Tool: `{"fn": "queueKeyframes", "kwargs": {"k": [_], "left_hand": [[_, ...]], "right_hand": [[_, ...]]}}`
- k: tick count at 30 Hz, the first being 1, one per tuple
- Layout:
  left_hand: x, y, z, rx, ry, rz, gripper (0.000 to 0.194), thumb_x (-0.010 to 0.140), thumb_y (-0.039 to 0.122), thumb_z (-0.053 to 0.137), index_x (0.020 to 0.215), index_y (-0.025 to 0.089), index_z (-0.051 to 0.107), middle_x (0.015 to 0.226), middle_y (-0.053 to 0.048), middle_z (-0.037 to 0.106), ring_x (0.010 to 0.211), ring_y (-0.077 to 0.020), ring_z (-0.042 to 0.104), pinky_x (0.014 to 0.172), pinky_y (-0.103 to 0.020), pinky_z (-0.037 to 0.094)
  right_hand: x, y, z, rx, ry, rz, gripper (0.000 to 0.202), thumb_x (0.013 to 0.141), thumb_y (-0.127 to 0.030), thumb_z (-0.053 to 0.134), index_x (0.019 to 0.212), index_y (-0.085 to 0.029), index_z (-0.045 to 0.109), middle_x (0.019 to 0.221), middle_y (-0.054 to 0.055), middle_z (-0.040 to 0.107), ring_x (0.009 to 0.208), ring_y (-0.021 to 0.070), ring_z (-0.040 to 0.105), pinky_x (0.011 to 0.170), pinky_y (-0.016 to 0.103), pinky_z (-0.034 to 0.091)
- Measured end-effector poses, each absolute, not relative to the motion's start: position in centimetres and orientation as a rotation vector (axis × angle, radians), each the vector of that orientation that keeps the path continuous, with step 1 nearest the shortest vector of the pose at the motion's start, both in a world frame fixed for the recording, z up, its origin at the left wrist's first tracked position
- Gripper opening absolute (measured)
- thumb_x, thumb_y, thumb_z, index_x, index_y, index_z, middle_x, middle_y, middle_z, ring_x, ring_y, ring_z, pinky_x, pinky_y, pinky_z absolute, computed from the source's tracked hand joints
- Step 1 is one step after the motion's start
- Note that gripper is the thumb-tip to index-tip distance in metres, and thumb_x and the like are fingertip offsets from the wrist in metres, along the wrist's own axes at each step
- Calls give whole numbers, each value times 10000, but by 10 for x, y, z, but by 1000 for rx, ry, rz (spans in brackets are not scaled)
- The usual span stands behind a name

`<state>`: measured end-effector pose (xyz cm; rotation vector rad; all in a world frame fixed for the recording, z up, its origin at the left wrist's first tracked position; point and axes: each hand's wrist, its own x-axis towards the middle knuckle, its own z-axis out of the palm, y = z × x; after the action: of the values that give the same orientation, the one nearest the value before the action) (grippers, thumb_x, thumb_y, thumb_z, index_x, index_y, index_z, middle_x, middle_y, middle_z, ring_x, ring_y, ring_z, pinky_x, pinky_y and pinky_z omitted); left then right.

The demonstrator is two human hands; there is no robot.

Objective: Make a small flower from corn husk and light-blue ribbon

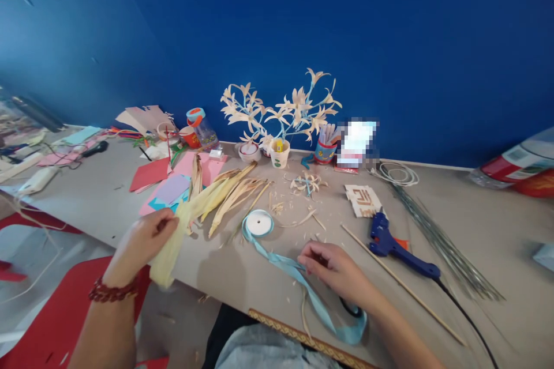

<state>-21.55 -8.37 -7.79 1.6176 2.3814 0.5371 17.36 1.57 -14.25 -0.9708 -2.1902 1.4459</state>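
My left hand (151, 236), with a red bead bracelet at its wrist, pinches a pale yellow husk strip (173, 248) at the table's front edge. My right hand (331, 268) is curled above a loose blue ribbon (318, 300); whether its fingers grip anything is hidden. The ribbon runs from a white spool (258, 223) lying between my hands. Black scissor handles (350, 308) show partly under my right wrist. Dried corn husks (236, 199) lie behind the spool, beside a small husk flower (308, 184) lying flat.
A blue glue gun (402, 253), a wooden stick (402, 285) and a bundle of wires (445, 242) lie to the right. Husk flowers stand in a white cup (279, 155) by the blue wall. Coloured papers (149, 174) and a bottle (206, 132) are at the left.
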Motion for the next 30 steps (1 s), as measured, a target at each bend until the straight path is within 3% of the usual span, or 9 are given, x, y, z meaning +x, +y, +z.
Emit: {"fn": "queueKeyframes", "kwargs": {"k": [3,5,8,11,19,24,30], "left_hand": [[-182,-79,-83,1318,2098,1134,229,859,434,514,833,207,534,630,52,471,527,-104,405,505,-213,341],[-143,-69,-95,1213,1898,1278,222,826,420,579,832,204,530,633,54,469,515,-93,419,488,-201,357],[-82,-52,-110,1206,1565,1221,222,838,401,582,781,193,530,638,46,478,538,-92,456,496,-193,380],[-39,-40,-114,1224,1358,1161,227,865,382,563,760,184,529,647,43,470,556,-87,454,523,-194,387],[-9,-26,-119,1205,1194,1138,214,884,363,561,791,171,554,701,16,500,627,-98,443,575,-199,381],[-4,-22,-117,1151,1069,1021,201,834,339,644,931,169,598,822,-20,601,785,-138,552,701,-227,450],[-1,-17,-117,1130,1123,1019,224,826,349,651,950,169,607,842,-21,630,773,-144,574,683,-232,470]], "right_hand": [[171,13,-144,-918,-2099,1523,309,934,-428,517,759,-182,584,664,-11,567,609,118,480,543,225,341],[169,10,-143,-887,-1965,1637,296,912,-440,554,778,-178,590,662,-16,551,588,108,465,535,221,348],[166,4,-139,-806,-1718,1804,292,845,-465,642,869,-176,605,718,-12,555,573,96,461,517,213,373],[164,2,-133,-709,-1506,1903,409,779,-502,696,1010,-181,590,849,17,589,588,95,478,493,208,400],[169,4,-130,-778,-1196,1889,353,707,-403,783,724,-183,507,628,-66,465,487,58,389,426,167,381],[172,5,-129,-783,-1215,1898,340,702,-375,792,726,-170,522,679,-50,495,531,58,435,460,167,389],[175,9,-129,-745,-1138,2005,335,701,-380,786,782,-187,524,668,-48,518,539,78,468,451,173,422]]}}
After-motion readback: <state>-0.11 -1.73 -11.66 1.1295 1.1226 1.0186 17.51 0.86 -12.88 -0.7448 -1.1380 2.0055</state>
